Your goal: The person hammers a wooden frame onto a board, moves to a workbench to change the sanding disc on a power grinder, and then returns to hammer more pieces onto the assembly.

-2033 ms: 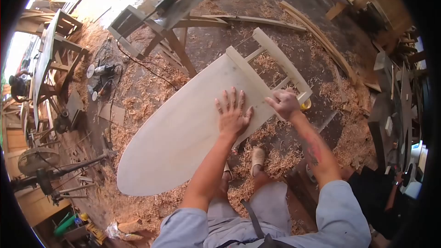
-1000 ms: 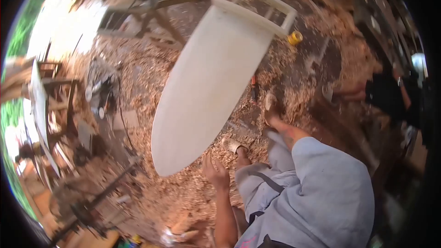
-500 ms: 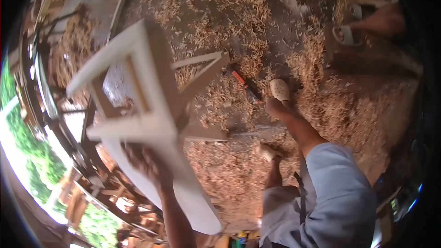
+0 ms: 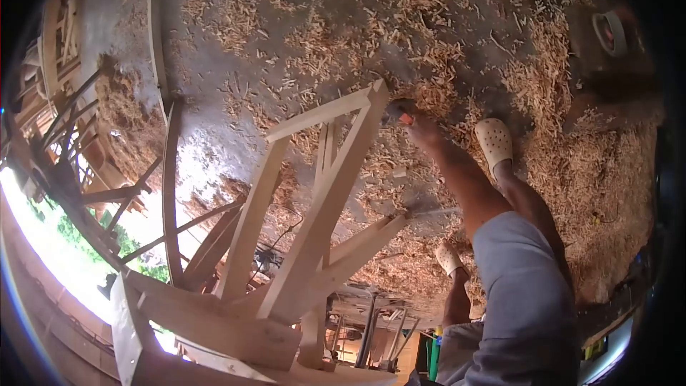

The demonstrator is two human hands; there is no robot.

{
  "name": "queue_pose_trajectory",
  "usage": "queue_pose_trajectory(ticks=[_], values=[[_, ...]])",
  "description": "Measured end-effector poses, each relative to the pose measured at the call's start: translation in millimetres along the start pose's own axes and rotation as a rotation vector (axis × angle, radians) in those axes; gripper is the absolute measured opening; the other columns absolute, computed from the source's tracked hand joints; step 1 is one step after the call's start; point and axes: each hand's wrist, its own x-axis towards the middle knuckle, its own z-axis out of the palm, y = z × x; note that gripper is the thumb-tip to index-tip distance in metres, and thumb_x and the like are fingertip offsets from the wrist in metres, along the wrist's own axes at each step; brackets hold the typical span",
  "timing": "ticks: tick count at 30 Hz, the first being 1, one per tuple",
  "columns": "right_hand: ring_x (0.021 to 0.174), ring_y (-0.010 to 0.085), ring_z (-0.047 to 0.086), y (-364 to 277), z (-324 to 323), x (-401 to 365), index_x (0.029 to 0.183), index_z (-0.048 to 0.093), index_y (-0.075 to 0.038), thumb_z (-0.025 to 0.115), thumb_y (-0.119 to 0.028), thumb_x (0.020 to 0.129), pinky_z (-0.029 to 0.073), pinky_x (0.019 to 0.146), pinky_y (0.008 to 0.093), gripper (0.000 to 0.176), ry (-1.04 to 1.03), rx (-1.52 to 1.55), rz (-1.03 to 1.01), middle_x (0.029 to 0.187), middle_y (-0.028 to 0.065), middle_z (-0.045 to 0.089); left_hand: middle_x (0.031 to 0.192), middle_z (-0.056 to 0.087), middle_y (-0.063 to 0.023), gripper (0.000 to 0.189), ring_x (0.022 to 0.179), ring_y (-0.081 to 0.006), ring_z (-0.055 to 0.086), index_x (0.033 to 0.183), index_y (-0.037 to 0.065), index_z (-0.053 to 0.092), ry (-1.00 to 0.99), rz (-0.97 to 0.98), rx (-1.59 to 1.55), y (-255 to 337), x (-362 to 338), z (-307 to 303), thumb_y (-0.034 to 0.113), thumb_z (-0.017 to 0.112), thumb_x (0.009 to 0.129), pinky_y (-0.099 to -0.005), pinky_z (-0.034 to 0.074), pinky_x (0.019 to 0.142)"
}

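Note:
My right hand [image 4: 424, 134] is closed around a tool [image 4: 406, 119] with orange and dark parts, beside the corner of a pale wooden chair frame [image 4: 314, 221]. Most of the tool is hidden by the hand, and its type is unclear. The frame's legs and rails point up and to the right across the middle of the view, while its broader joined parts fill the lower left. My left hand is not visible.
Wood shavings [image 4: 321, 46] cover much of the dark floor. At the left stand long curved wooden pieces [image 4: 170, 193] and stacked timber. Two light perforated clogs [image 4: 494, 144] are on the feet below me. Part of another sandal [image 4: 609, 33] shows at upper right.
The chair frame has turned and dropped lower, so its legs show across the middle. My left hand has left view. My right hand has moved upward, to the tool's orange part.

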Motion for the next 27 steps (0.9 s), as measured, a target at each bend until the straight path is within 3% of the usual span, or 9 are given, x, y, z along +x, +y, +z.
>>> queue_pose_trajectory(ticks=[2, 7, 9, 13, 15, 18, 22, 25, 27], values=[[0.095, 0.0349, 0.068, 1, -37, -21, 0.107, 0.069, -0.006, 0.053, -0.02, 0.092, 0.054, 0.085, 0.0462, 0.026, -0.184, -0.19, -0.198, 0.108, 0.0176, 0.066, 0.134, 0.045, -0.0211, 0.054, 0.12, -0.0343, 0.047, 0.13, -0.004, 0.049, 0.011, 0.015, -0.016, 11, 5, 7, 0.033, 0.056, 0.091, -0.0527, 0.032, 0.105], [0.106, 0.0378, 0.063, 28, -87, -80, 0.12, 0.063, -0.006, 0.057, -0.012, 0.087, 0.05, 0.086, 0.0438, 0.034, 0.041, 0.381, -0.035, 0.121, 0.0224, 0.063, 0.141, 0.038, -0.0216, 0.055, 0.126, -0.0356, 0.041, 0.132, -0.002, 0.047, 0.178, 0.041, -0.109, 65, 18, 29, 0.032, 0.056, 0.091, -0.0537, 0.027, 0.109], [0.109, 0.0353, 0.063, 67, -99, -91, 0.14, 0.044, -0.008, 0.056, -0.008, 0.088, 0.05, 0.088, 0.0415, 0.054, -0.146, 0.472, 0.086, 0.12, 0.0236, 0.063, 0.144, 0.036, -0.0218, 0.055, 0.129, -0.0362, 0.039, 0.133, -0.001, 0.047, 0.244, 0.042, -0.137, 93, 42, 25, 0.032, 0.057, 0.09, -0.0541, 0.024, 0.11], [0.057, 0.0219, 0.06, 100, -189, -172, 0.126, 0.052, 0.0, 0.048, -0.017, 0.099, 0.051, 0.056, 0.0394, 0.033, -0.245, 0.711, 0.528, 0.071, 0.0107, 0.059, 0.155, 0.024, -0.0234, 0.069, 0.144, -0.0404, 0.019, 0.148, 0.003, 0.032, 0.21, -0.012, -0.273, 135, 59, -16, 0.039, 0.053, 0.093, -0.0569, 0.009, 0.115], [0.049, 0.0187, 0.052, 54, -288, -251, 0.073, 0.054, -0.002, 0.055, -0.032, 0.099, 0.046, 0.045, 0.0314, 0.04, -0.426, 0.925, 0.424, 0.061, 0.0074, 0.054, 0.156, 0.025, -0.0206, 0.069, 0.145, -0.0392, 0.018, 0.148, 0.005, 0.032, 0.213, -0.026, -0.261, 138, 53, -13, 0.041, 0.053, 0.093, -0.0576, 0.009, 0.115], [0.05, 0.0158, 0.052, 20, -371, -301, 0.094, 0.055, -0.002, 0.054, -0.014, 0.096, 0.046, 0.044, 0.0299, 0.013, -0.203, 1.117, 0.676, 0.064, 0.0051, 0.054, 0.156, 0.025, -0.0191, 0.066, 0.146, -0.0368, 0.02, 0.148, 0.009, 0.035, 0.206, -0.052, -0.351, 139, 60, -2, 0.042, 0.054, 0.094, -0.0598, 0.01, 0.115], [0.049, 0.0118, 0.049, -106, -453, -381, 0.094, 0.052, -0.005, 0.054, -0.018, 0.098, 0.043, 0.04, 0.0275, 0.013, 0.199, 0.881, 0.121, 0.069, 0.0025, 0.05, 0.153, 0.031, -0.0198, 0.055, 0.144, -0.037, 0.024, 0.144, 0.008, 0.041, 0.373, -0.18, -0.667, 128, 72, 22, 0.031, 0.054, 0.095, -0.0531, 0.014, 0.115], [0.047, 0.0082, 0.047, -220, -502, -417, 0.105, 0.049, -0.008, 0.055, -0.018, 0.098, 0.04, 0.038, 0.0233, 0.013, 0.115, 0.965, -0.091, 0.074, 0.001, 0.048, 0.149, 0.039, -0.02, 0.052, 0.142, -0.0333, 0.03, 0.141, -0.002, 0.039, 0.652, -0.685, -0.767, 91, 118, 8, 0.029, 0.048, 0.099, -0.0498, 0.016, 0.115], [0.048, 0.0059, 0.046, -293, -514, -422, 0.114, 0.048, -0.008, 0.055, -0.02, 0.098, 0.038, 0.036, 0.021, 0.021, 0.01, 0.844, -0.193, 0.074, -0.0004, 0.047, 0.149, 0.039, -0.0187, 0.052, 0.141, -0.0325, 0.03, 0.142, 0.0, 0.039, 0.526, -0.768, -0.695, 85, 143, 4, 0.031, 0.044, 0.101, -0.0504, 0.016, 0.115]])
